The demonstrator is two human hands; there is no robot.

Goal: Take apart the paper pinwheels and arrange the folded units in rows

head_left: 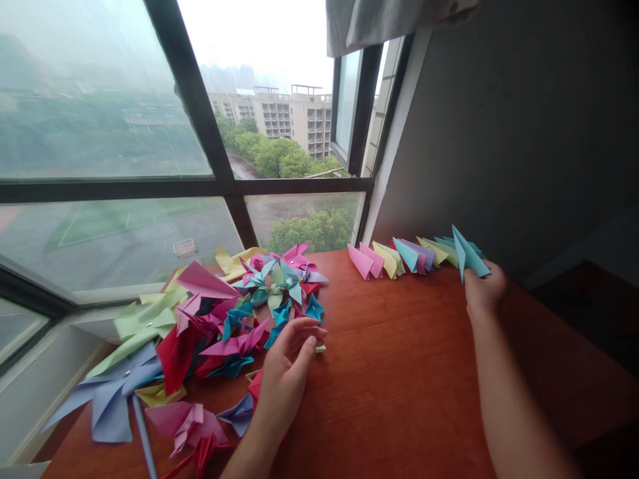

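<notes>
At the right end of a row of folded paper planes (395, 261), my right hand (486, 287) grips a light blue paper plane (465, 256) from below, its nose pointing up. My left hand (294, 352) rests beside the heap of folded paper, fingers loosely curled and thumb apart, with nothing seen in it. Just past its thumb peeks a small pale green paper bit (320, 348), mostly hidden. Closest to that hand are blue paper pieces (280, 319) and a pink paper crane (239, 340).
Origami in many colours covers the left of the brown wooden table (384, 379), including a periwinkle pinwheel (120, 379) on a stick and a pink folded piece (187, 426). Windows with a dark frame (227, 188) rise behind. A grey wall (479, 133) borders the right side.
</notes>
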